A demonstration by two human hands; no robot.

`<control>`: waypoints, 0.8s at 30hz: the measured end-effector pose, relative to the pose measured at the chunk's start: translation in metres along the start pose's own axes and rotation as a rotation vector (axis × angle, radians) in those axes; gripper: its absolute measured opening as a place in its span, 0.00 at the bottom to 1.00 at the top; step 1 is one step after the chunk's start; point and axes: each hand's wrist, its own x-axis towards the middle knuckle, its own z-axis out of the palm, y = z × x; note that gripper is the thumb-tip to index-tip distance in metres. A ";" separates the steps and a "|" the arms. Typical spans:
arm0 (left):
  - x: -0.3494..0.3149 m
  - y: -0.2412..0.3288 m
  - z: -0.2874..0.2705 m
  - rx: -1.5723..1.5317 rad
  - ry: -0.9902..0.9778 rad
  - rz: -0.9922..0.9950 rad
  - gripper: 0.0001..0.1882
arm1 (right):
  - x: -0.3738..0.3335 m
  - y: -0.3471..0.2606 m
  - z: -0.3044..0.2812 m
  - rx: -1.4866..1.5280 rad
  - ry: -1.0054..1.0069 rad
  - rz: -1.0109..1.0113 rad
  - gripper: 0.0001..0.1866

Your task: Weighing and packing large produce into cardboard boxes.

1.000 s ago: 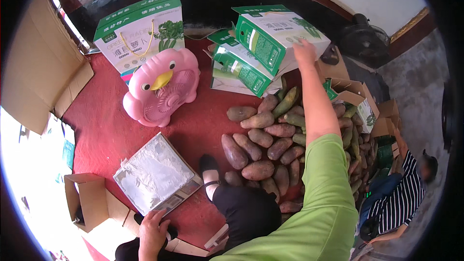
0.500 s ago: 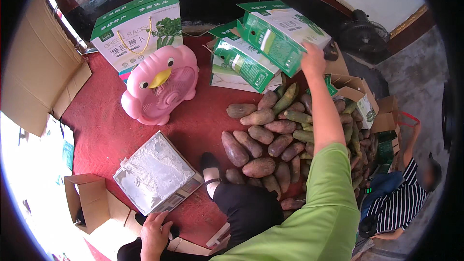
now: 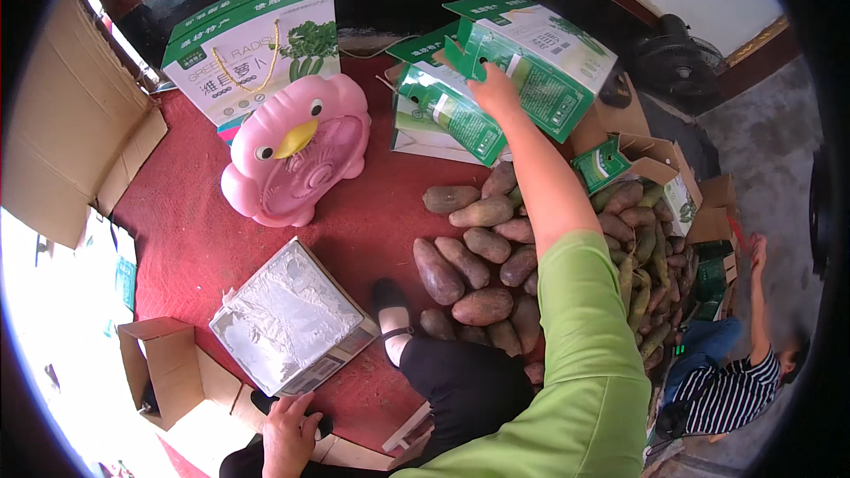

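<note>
My right hand (image 3: pixel 498 94) reaches to the far side and closes on the green flap of a green-and-white carton (image 3: pixel 549 60); its fingertips are partly hidden. That carton lies tilted over other green-and-white cartons (image 3: pixel 453 111). Beneath my right forearm spreads a heap of soil-stained, brownish and green radishes (image 3: pixel 482 305). My left hand (image 3: pixel 288 429) rests by my lap with loose fingers apart and nothing in them. Just beyond it stands a square box-like scale (image 3: pixel 288 314), its top covered with crinkled silvery film.
A pink animal-shaped plastic basin (image 3: pixel 301 150) leans against an upright carton with a cord handle (image 3: pixel 252 53). Opened brown cardboard boxes (image 3: pixel 168 363) lie at the left. A black fan (image 3: pixel 677 62) stands far right. Another person in a striped shirt (image 3: pixel 730 394) is at the right edge.
My right hand has moved left from the carton's right side to its near-left green flap. My left hand stays by the scale. The person at right has shifted lower.
</note>
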 end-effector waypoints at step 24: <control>-0.025 0.007 -0.003 0.012 0.074 0.148 0.14 | -0.074 0.022 -0.110 1.237 0.161 0.365 0.11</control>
